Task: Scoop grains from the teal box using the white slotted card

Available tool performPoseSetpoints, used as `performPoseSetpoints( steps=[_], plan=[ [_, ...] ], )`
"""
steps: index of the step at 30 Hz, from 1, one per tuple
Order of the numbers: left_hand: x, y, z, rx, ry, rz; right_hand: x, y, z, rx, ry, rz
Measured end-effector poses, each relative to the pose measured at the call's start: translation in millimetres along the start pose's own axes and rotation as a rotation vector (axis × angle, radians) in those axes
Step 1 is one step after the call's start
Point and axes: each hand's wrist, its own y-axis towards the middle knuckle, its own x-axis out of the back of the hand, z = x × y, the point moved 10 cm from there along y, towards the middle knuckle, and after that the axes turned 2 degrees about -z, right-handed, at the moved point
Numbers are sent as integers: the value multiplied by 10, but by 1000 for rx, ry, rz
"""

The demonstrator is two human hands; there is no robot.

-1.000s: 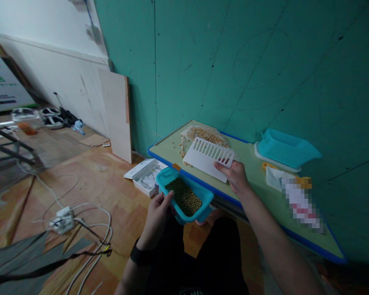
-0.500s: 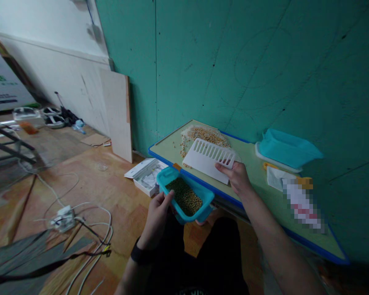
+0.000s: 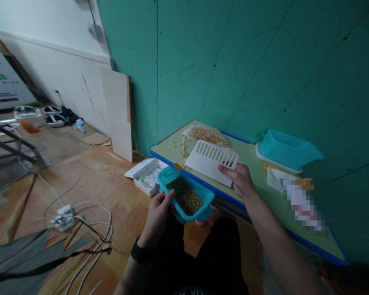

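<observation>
My left hand (image 3: pixel 160 207) grips the near left rim of a blue plastic container (image 3: pixel 206 196), thumb over the edge. Inside it lie green beans (image 3: pixel 178 186) on the left and yellowish soybeans (image 3: pixel 193 202) on the right. The container sits just below the table's blue edge. A white slotted scraper (image 3: pixel 210 164) is pinched by its right end in my right hand (image 3: pixel 241 179), held over the table's front edge. Behind the scraper, a pile of soybeans (image 3: pixel 207 135) mixed with white grains spreads over the tabletop; the scraper hides part of it.
On the pale green table (image 3: pixel 255 196) at right stand a blue bin (image 3: pixel 290 147), a white cloth (image 3: pixel 275 179) and a blurred packet (image 3: pixel 304 207). A white box (image 3: pixel 146 178) lies on the floor beside the container. Cables and a power strip (image 3: pixel 63 218) cross the floor at left.
My right hand has shifted slightly right and down with the scraper. The left hand and the container have stayed nearly still.
</observation>
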Motion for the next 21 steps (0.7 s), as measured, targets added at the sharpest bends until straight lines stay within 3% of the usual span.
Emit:
performPoseSetpoints(
  steps=[5, 13, 21],
  plan=[
    [2, 14, 5, -3, 11, 7, 58, -56, -55, -63, 18, -13],
    [5, 30, 4, -14, 22, 9, 236, -133, -53, -40, 23, -76],
    [18, 27, 0, -25, 34, 5, 212, -169, -66, -69, 48, -65]
  ],
)
